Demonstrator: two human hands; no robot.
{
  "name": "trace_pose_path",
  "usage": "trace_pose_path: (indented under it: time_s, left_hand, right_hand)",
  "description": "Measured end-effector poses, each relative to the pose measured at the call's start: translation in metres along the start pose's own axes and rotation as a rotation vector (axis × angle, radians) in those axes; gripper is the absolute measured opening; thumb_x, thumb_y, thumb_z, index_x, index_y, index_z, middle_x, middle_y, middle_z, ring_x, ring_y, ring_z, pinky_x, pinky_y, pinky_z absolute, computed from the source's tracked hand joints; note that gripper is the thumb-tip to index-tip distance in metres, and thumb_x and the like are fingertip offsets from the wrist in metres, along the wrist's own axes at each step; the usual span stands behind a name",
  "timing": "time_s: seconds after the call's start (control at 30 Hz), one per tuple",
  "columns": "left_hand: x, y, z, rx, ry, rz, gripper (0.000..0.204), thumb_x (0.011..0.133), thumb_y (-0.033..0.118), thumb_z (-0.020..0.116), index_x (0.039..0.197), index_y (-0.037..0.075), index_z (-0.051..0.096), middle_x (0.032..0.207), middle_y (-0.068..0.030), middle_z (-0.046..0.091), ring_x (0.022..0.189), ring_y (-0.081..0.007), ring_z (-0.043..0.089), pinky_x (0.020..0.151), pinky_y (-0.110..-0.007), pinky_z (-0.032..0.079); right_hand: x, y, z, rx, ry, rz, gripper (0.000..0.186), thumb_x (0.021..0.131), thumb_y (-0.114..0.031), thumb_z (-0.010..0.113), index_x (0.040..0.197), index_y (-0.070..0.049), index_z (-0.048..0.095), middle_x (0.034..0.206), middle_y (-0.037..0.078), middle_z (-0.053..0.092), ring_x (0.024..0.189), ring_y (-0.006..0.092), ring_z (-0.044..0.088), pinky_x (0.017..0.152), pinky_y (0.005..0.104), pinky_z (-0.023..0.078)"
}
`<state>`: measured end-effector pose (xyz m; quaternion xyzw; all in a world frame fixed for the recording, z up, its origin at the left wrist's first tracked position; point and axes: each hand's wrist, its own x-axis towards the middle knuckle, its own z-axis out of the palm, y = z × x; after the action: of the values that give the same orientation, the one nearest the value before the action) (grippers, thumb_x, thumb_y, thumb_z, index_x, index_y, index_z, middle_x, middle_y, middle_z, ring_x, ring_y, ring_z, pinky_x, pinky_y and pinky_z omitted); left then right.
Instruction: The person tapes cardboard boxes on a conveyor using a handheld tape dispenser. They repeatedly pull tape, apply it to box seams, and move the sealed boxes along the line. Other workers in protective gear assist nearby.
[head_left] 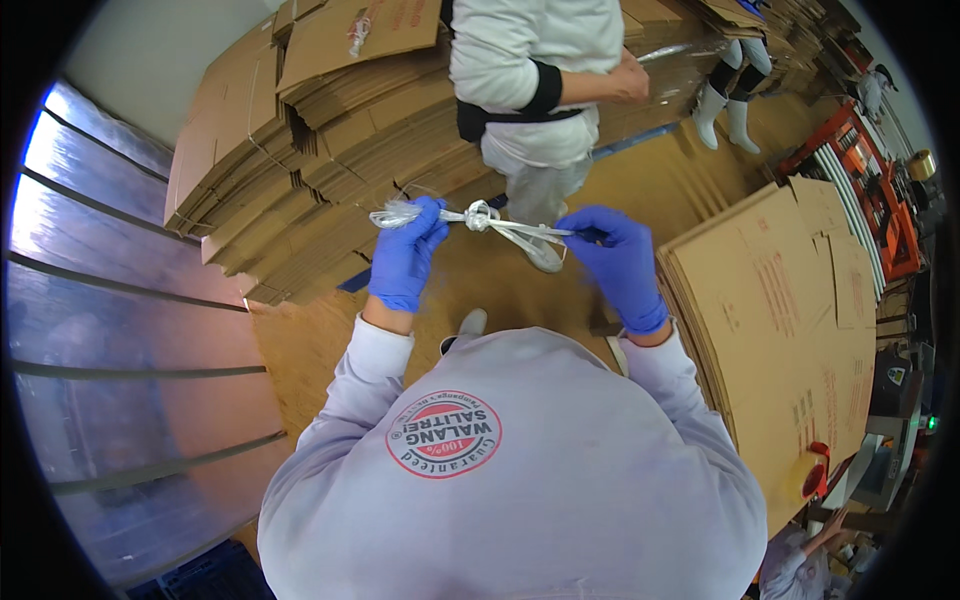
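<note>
A knotted bundle of white plastic twine (480, 216) stretches between my two blue-gloved hands in front of my chest. My left hand (408, 252) is closed round one end, and a frayed tuft sticks out past its fingers on the left. At the other end, my right hand (618, 262) pinches the twine's loops between thumb and fingers. The knot sits midway, nearer my left hand, with nothing touching it.
Stacks of flat brown cardboard (350, 130) stand at the far left. Another cardboard stack (780, 300) is at my right, with a red tape dispenser (815, 470) on it. A person in white (540, 80) stands just ahead. Plastic strip curtains (130, 330) hang on the left.
</note>
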<state>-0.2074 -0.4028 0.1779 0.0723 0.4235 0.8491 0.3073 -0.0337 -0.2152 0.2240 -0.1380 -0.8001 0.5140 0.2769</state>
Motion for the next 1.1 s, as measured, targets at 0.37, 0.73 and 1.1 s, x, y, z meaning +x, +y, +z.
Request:
trace_pose_path:
  time_s: [0.37,0.73,1.1]
  left_hand:
    - [0.239,0.114,-0.069,0.065,0.264,0.539,0.021,0.085,0.011,0.068,0.104,0.006,0.061,0.096,-0.0033,0.063,0.088,-0.012,0.059,0.07,-0.028,0.05]
    - [0.491,0.106,-0.162,0.538,0.633,0.363,0.091,0.075,-0.006,0.069,0.149,0.004,0.018,0.147,-0.017,0.036,0.112,-0.0279,0.053,0.096,-0.036,0.045]
    - [0.22,-0.106,-0.118,1.023,-0.825,0.277,0.066,0.079,-0.002,0.054,0.142,0.008,0.038,0.154,-0.019,0.024,0.144,-0.0335,0.02,0.115,-0.042,0.022]
  right_hand:
    - [0.067,0.04,0.051,-0.051,-0.139,0.105,0.049,0.081,-0.014,0.071,0.127,-0.009,0.056,0.124,0.01,0.057,0.105,0.0242,0.058,0.085,0.0325,0.048]
    - [-0.028,0.146,0.128,0.137,0.316,0.75,0.023,0.083,-0.008,0.068,0.105,-0.002,0.067,0.103,0.006,0.066,0.087,0.0134,0.061,0.079,0.0268,0.049]
    - [-0.083,0.236,0.191,-0.196,-0.154,0.86,0.023,0.08,-0.027,0.069,0.09,-0.007,0.072,0.089,0.013,0.07,0.083,0.0245,0.067,0.075,0.0357,0.052]
